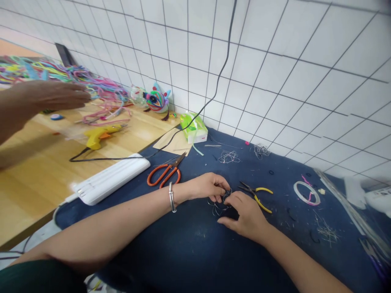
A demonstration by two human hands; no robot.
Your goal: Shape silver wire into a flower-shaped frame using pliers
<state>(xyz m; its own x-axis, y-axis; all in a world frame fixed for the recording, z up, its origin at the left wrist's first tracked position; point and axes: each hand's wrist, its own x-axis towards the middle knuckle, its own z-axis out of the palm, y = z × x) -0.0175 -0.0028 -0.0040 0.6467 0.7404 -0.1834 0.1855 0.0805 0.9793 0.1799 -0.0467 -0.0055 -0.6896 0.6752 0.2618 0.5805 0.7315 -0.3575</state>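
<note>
My left hand (212, 187), a silver bangle on its wrist, pinches a small looped bundle of thin wire (216, 208) over the dark blue cloth. From the other side my right hand (247, 215) meets it, with bent fingertips at the same wire and its thumb apart below. The fingers partly hide the bundle. Just beyond my right hand lie pliers (263, 199) with yellow handles, jaws pointing left. Orange-handled scissors (165, 173) rest past my left forearm.
On the left, another person's hand (55, 94) hovers over the wooden table (39, 154). A yellow glue gun (99, 136), white power strip (111, 179) and green tissue pack (194, 127) lie around. Wire tangles (229, 156), a white ring (306, 193) and wire scraps (328, 232) lie on the cloth.
</note>
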